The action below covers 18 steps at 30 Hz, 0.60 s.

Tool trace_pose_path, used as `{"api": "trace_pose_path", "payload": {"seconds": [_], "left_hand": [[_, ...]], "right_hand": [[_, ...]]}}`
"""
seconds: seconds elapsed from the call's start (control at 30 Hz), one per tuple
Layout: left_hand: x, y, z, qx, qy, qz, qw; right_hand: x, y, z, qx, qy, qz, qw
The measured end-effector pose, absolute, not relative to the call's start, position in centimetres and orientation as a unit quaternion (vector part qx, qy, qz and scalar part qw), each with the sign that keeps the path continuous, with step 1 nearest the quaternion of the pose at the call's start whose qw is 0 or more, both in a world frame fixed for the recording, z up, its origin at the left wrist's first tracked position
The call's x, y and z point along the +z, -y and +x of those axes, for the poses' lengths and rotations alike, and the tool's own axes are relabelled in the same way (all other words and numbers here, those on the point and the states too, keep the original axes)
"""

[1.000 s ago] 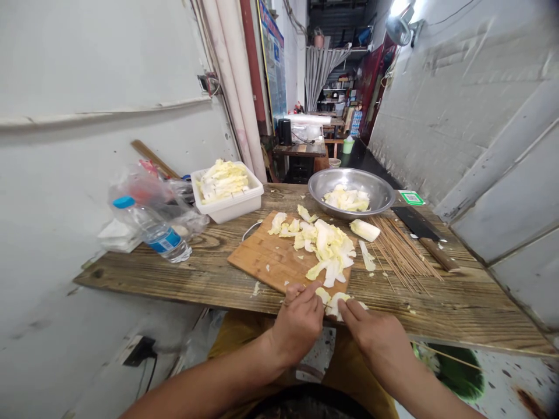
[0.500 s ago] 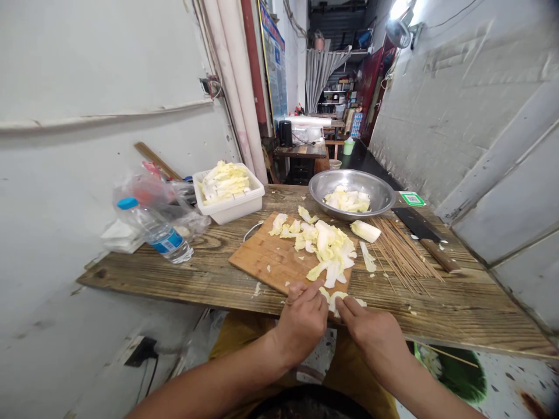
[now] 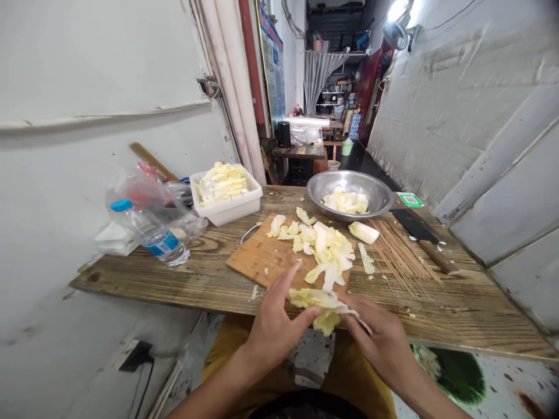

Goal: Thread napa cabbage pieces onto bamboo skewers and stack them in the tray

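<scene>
Above the near edge of the cutting board (image 3: 248, 259), a yellow-white cabbage leaf (image 3: 321, 299) is held up in folds. My right hand (image 3: 384, 337) pinches its right end between thumb and fingers. My left hand (image 3: 273, 326) is open at the other end, thumb and fingers apart around the leaf; whether it touches the leaf is unclear. Cut cabbage pieces (image 3: 325, 244) are heaped on the board's right part. A cabbage chunk (image 3: 364, 233) lies just past the board, beside many thin wooden skewers (image 3: 402, 259).
A steel bowl (image 3: 379, 206) with cabbage pieces stands at the back, left of a cleaver (image 3: 414, 227). A white tub (image 3: 236, 210) of cabbage is at back left. Near it are a water bottle (image 3: 152, 235) and plastic bags (image 3: 140, 186). A green basin (image 3: 463, 375) sits on the floor.
My hands have lifted the cabbage leaf from the board's near edge. My left hand has opened and shifted left. The thin stick that stuck out beside my right hand no longer shows there.
</scene>
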<state>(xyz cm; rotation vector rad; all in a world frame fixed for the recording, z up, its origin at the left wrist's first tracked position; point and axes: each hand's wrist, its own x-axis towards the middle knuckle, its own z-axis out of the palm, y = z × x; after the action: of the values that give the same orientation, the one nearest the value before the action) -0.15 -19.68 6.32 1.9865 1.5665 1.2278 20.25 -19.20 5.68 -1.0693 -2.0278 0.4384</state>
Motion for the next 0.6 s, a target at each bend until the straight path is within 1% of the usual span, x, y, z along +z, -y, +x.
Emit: {"api": "trace_pose_path", "payload": {"seconds": [0.03,0.1,0.17,0.2,0.3,0.43,0.5,0.6], "left_hand": [[6.4,19.4,-0.3,0.431,-0.546,0.672,0.254],[6.3,18.9,-0.6,0.423,-0.513,0.603,0.441],[6.0,18.5,-1.0,0.413,-0.474,0.517,0.581],[5.7,18.4,-1.2,0.413,-0.463,0.475,0.624],[4.6,18.0,-1.5,0.430,-0.460,0.384,0.675],[3.7,17.5,-1.9,0.446,-0.468,0.336,0.685],[3.7,17.2,-2.2,0.459,-0.466,0.328,0.681],[3.6,16.7,-2.8,0.483,-0.462,0.322,0.671]], "right_hand": [[5.8,18.8,19.9,0.271,0.768,-0.423,0.396],[5.9,18.1,19.4,0.434,0.698,-0.432,0.370],[5.7,17.5,19.5,0.543,0.639,-0.434,0.330],[5.5,17.2,19.7,0.578,0.620,-0.433,0.308],[4.9,17.1,20.7,0.623,0.606,-0.428,0.249],[4.5,17.7,22.0,0.641,0.621,-0.412,0.183],[4.3,18.2,22.5,0.647,0.610,-0.422,0.179],[3.8,18.9,23.0,0.644,0.590,-0.444,0.198]]}}
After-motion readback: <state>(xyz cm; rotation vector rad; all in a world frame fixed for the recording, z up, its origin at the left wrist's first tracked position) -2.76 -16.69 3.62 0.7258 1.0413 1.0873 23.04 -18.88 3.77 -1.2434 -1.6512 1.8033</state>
